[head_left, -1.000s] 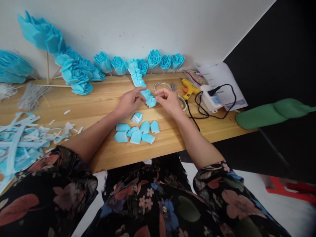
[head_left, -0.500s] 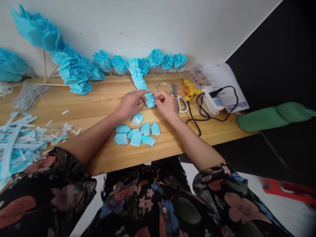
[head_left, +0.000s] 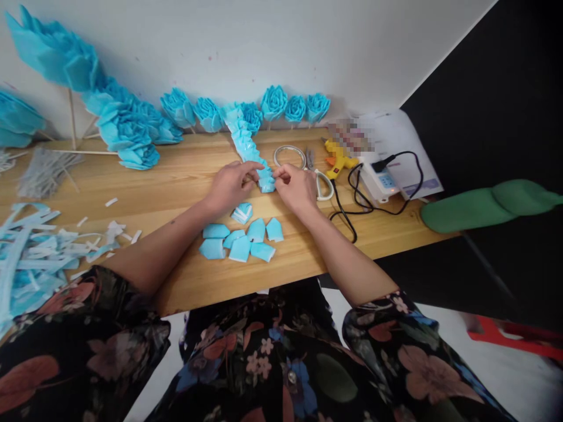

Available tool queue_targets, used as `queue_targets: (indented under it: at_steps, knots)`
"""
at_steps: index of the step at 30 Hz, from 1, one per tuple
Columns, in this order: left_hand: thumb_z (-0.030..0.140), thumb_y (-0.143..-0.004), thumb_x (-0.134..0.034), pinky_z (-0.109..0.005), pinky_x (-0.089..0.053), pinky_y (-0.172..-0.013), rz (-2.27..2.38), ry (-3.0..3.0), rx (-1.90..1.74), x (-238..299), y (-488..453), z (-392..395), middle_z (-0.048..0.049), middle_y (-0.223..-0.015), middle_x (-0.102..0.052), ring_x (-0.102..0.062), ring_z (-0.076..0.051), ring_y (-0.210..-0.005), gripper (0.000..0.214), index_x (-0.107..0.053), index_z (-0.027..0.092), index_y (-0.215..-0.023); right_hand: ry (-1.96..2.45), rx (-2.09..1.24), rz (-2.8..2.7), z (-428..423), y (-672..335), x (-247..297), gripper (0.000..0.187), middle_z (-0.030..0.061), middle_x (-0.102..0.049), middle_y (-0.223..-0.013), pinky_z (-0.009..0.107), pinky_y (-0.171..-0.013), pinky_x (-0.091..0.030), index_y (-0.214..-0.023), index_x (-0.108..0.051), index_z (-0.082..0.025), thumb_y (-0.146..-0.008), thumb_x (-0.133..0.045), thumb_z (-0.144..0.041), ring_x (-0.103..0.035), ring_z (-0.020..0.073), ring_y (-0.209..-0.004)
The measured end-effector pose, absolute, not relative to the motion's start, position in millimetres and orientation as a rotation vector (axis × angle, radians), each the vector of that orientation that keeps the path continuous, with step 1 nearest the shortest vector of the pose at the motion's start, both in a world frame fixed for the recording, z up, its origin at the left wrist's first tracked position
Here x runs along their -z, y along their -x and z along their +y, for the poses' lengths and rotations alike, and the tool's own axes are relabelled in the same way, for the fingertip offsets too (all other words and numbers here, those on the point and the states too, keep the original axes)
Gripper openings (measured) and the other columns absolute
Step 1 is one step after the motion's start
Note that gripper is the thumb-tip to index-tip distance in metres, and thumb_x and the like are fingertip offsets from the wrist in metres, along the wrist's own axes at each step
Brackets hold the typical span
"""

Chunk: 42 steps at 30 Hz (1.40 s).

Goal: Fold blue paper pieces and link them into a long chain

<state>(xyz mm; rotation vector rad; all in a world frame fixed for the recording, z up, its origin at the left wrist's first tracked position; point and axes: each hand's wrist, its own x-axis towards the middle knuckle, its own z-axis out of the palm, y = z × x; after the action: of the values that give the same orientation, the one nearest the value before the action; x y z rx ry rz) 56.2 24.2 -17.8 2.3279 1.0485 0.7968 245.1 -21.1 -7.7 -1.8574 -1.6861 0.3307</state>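
A long chain of folded blue paper petals runs from the wall toward me across the wooden table. My left hand and my right hand both pinch its near end, fingers closed on the paper from either side. Just in front of my hands lie several loose blue petal pieces, one small stack closest to my left hand.
Blue paper roses line the wall, bigger ones at left. Paper strips and scraps pile at the left edge. A tape roll, scissors, yellow glue gun, corded white device and green object sit right.
Both hands have stayed on the chain's near end, drawing slightly closer together. My view has shifted a little.
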Motion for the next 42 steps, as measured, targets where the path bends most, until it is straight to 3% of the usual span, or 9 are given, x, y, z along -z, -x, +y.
queue_targets:
  at_steps: [3,6,16,23,27,34,42]
  knots:
    - [0.006,-0.081,-0.049,-0.037,-0.054,-0.092,1.014,-2.411,-0.808,19.3,-54.4,26.2,-0.0049,-0.099,-0.080,-0.070,-0.022,-0.096,0.036,-0.078,0.018,-0.099,1.867,-0.293,-1.720,-20.7,-245.2,8.7,0.018,0.0002,-0.078,-0.086,0.040,-0.097,-0.045,-0.089,-0.073,-0.023,-0.083,-0.058,-0.015,-0.071,0.0207,-0.086]
    - [0.005,-0.080,-0.047,-0.037,-0.055,-0.092,0.946,-2.457,-0.854,23.2,-53.0,29.4,-0.0040,-0.098,-0.081,-0.071,-0.021,-0.094,0.036,-0.079,0.019,-0.090,1.864,-0.260,-1.745,-20.0,-246.5,10.4,0.018,0.0010,-0.078,-0.086,0.043,-0.101,-0.042,-0.090,-0.074,-0.023,-0.084,-0.058,-0.016,-0.071,0.0215,-0.086]
    - [0.007,-0.087,-0.051,-0.041,-0.055,-0.088,0.909,-2.692,-0.800,25.5,-52.2,30.1,-0.0080,-0.104,-0.078,-0.069,-0.024,-0.096,0.037,-0.083,0.022,-0.099,1.800,-0.213,-1.830,-21.3,-248.9,12.4,0.024,0.0044,-0.081,-0.099,0.046,-0.104,-0.040,-0.094,-0.076,-0.022,-0.089,-0.054,-0.016,-0.072,0.0251,-0.097]
    - [0.008,-0.090,-0.051,-0.040,-0.054,-0.083,0.936,-2.757,-0.774,26.7,-53.6,28.7,-0.0084,-0.100,-0.076,-0.066,-0.023,-0.093,0.035,-0.082,0.022,-0.099,1.663,-0.218,-1.819,-19.1,-260.8,9.3,0.042,0.0046,-0.078,-0.114,0.042,-0.101,-0.046,-0.106,-0.080,-0.023,-0.090,-0.043,-0.009,-0.069,0.0242,-0.111]
    - [0.007,-0.089,-0.051,-0.040,-0.053,-0.084,0.921,-2.755,-0.784,28.3,-53.1,29.3,-0.0085,-0.102,-0.075,-0.066,-0.023,-0.093,0.036,-0.082,0.022,-0.099,1.556,-0.136,-1.970,-18.6,-263.3,12.5,0.043,0.0011,-0.076,-0.122,0.046,-0.106,-0.042,-0.100,-0.083,-0.028,-0.090,-0.046,-0.009,-0.063,0.0258,-0.117]
    - [0.007,-0.090,-0.053,-0.040,-0.052,-0.083,0.936,-2.733,-0.760,26.6,-53.0,28.6,-0.0083,-0.101,-0.075,-0.065,-0.024,-0.094,0.034,-0.082,0.022,-0.098,1.612,-0.152,-2.112,-20.1,-262.2,13.2,0.045,0.0004,-0.071,-0.136,0.052,-0.111,-0.039,-0.111,-0.082,-0.030,-0.087,-0.051,-0.009,-0.056,0.0291,-0.128]
    - [0.010,-0.092,-0.051,-0.039,-0.051,-0.083,0.953,-2.734,-0.656,19.9,-52.2,26.5,-0.0088,-0.104,-0.075,-0.064,-0.023,-0.094,0.033,-0.082,0.021,-0.099,1.670,-0.214,-2.134,-21.4,-260.4,8.3,0.046,0.0000,-0.070,-0.139,0.049,-0.114,-0.038,-0.102,-0.084,-0.028,-0.087,-0.047,-0.004,-0.056,0.0273,-0.131]
